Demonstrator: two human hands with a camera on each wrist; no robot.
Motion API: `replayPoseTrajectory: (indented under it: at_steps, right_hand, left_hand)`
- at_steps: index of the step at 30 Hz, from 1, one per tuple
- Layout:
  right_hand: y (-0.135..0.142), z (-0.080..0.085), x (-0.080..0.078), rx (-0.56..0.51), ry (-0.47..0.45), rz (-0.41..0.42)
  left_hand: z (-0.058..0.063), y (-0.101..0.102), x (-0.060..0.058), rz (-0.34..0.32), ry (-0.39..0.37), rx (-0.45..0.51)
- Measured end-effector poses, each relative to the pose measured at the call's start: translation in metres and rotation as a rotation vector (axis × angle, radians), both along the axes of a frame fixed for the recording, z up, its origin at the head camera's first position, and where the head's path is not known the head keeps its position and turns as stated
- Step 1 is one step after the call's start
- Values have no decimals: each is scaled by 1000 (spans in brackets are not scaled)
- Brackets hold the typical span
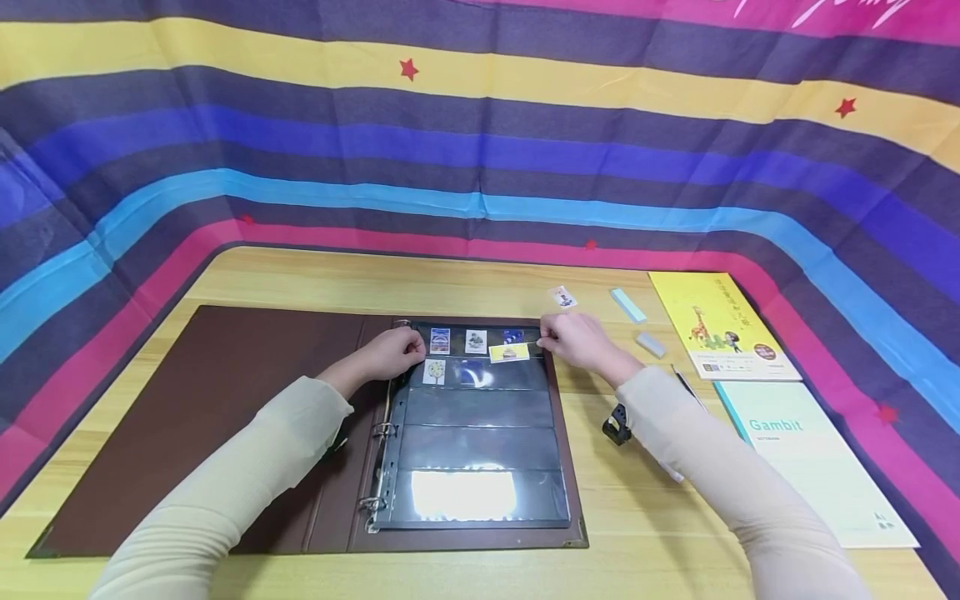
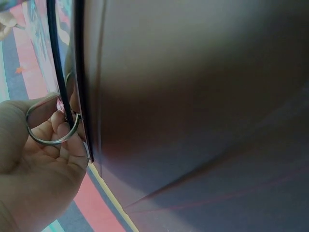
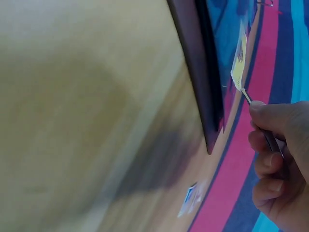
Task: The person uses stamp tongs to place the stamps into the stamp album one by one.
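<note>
My right hand (image 1: 576, 340) grips slim metal tweezers (image 3: 273, 140), whose tips hold a yellow stamp (image 1: 509, 352) by its edge over the top rows of a black pocket page (image 1: 480, 408). At the page's upper inner edge, by a metal ring (image 2: 53, 141), my left hand (image 1: 393, 352) pinches the page between thumb and fingers. Stamps sit in the upper rows: a blue-and-red one (image 1: 439, 340), a pale one with a figure (image 1: 476, 341), a dark blue one (image 1: 513, 336) and one with a tree (image 1: 433, 372). The page lies in an open brown ring binder (image 1: 225, 417).
Beyond my right hand lie a loose stamp (image 1: 563, 297), a pale green strip (image 1: 627, 305) and a grey block (image 1: 650, 344). A black clip-like object (image 1: 617, 425) is near my right forearm. A yellow booklet (image 1: 720, 325) and a Gambit notebook (image 1: 810, 467) lie at the right.
</note>
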State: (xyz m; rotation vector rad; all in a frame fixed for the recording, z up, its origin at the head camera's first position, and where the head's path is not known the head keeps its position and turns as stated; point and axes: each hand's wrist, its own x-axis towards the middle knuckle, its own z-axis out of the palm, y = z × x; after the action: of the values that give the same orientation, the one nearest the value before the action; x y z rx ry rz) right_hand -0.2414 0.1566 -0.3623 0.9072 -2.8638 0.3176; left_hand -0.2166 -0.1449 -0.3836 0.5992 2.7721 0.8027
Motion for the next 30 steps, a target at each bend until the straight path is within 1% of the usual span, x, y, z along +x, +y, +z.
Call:
replayPoseTrajectory:
  at_steps: [8,11,15,21,27,30]
  right_hand:
    - [2,-5,8,12,-82,-4]
    - [2,-4,9,4,-108,5]
    - [4,0,9,25,-146,20]
    - [1,6,6,30,-149,21]
    - [-4,5,3,51,-154,29]
    - [-4,3,2,53,-158,31]
  left_hand:
    - [1,-1,0,7,-8,7]
    - [0,0,0,7,-5,7]
    - [0,0,0,1,-4,10]
    - [0,0,-1,0,15,-6]
    - [0,1,-1,4,-1,-8]
    - [0,1,-1,3,4,-12]
